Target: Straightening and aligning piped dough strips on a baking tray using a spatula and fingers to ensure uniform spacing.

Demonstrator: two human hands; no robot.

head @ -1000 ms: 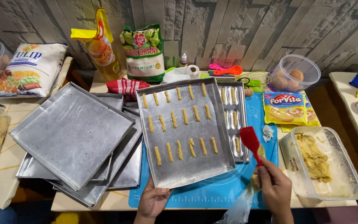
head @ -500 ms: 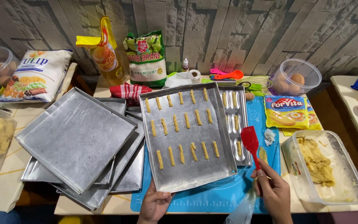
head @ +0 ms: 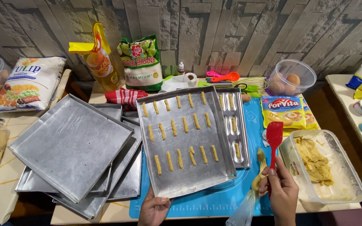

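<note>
My left hand (head: pixel 153 209) grips the near edge of a metal baking tray (head: pixel 177 182) that carries several rows of small yellow dough sticks (head: pixel 177 125). My right hand (head: pixel 282 194) holds a red silicone spatula (head: pixel 274 136) upright by its handle, together with a clear piping bag of yellow dough (head: pixel 256 180). Under the tray's right side lies a moulded metal pan (head: pixel 235 125) with dough in its long cups. A clear plastic tub of yellow dough (head: pixel 321 165) stands just right of my right hand.
A stack of empty metal trays (head: pixel 72 146) lies to the left on the blue mat (head: pixel 214 201). Flour and sugar bags (head: pixel 141 62), a yellow oil pouch (head: pixel 97 56), a bowl of eggs (head: pixel 290 77) and margarine packets (head: pixel 282 111) line the back by the stone wall.
My right hand with the spatula has lifted a little and shifted slightly right. My left hand stays on the tray's near edge. The view has shifted slightly.
</note>
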